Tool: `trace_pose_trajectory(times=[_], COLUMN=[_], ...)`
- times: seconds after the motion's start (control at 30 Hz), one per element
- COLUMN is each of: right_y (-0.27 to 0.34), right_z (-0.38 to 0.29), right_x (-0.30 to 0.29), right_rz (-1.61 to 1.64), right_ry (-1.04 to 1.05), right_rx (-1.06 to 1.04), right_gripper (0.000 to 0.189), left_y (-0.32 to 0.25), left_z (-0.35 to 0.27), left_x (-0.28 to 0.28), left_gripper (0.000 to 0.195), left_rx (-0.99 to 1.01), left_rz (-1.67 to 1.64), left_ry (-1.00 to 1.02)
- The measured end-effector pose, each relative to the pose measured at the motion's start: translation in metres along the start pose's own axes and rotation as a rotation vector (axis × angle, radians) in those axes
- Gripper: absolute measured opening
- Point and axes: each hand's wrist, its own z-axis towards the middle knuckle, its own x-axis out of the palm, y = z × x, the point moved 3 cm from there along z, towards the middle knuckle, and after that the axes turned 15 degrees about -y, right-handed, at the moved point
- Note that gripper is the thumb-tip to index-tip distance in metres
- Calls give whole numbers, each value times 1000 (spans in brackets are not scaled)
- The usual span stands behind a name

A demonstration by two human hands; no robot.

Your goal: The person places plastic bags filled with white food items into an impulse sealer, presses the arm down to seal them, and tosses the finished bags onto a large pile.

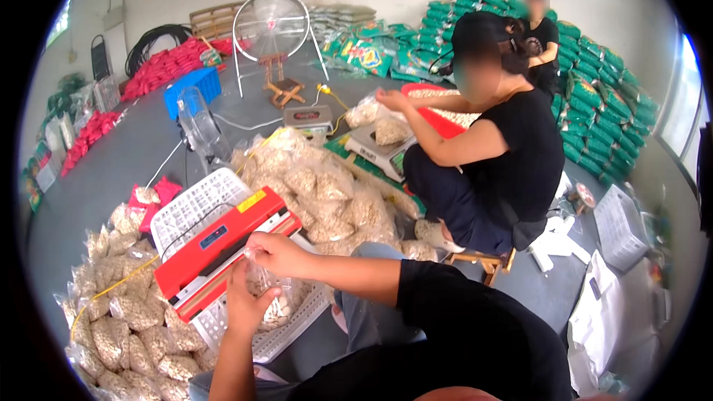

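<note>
A clear plastic bag of pale pieces [277,306] lies on an upturned white plastic crate [312,312], beside a red impulse sealer [223,245]. My right hand [281,254] pinches the bag's gathered top close to the sealer's front edge. Around the bag's near side is my left hand [245,301], its thumb over the plastic and its fingertips by the sealing strip. Part of the bag's mouth is hidden behind my fingers.
Filled bags [133,312] pile up at left, more [323,189] beyond the sealer. A seated co-worker [484,139] holds a bag by a weighing scale [379,142]. A yellow cord [120,284] crosses the left pile. A small fan [203,128] and blue crate [192,89] stand farther back.
</note>
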Motion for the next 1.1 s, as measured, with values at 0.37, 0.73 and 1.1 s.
trace_pose_trajectory(times=[0.37,0.73,1.1], right_y=[-52,-36,-64], right_z=[-9,-16,-9], right_x=[-8,-45,-74], right_rz=[379,-441,-554], right_ry=[99,306,297], right_rx=[450,165,1], right_gripper=[11,21,34], left_y=[93,82,83], left_z=[-45,-34,-4], left_x=[-42,-46,-53], left_gripper=[16,10,17], left_rx=[-449,-537,-630], left_rz=[78,-229,-206], left_ry=[-91,-160,-81])
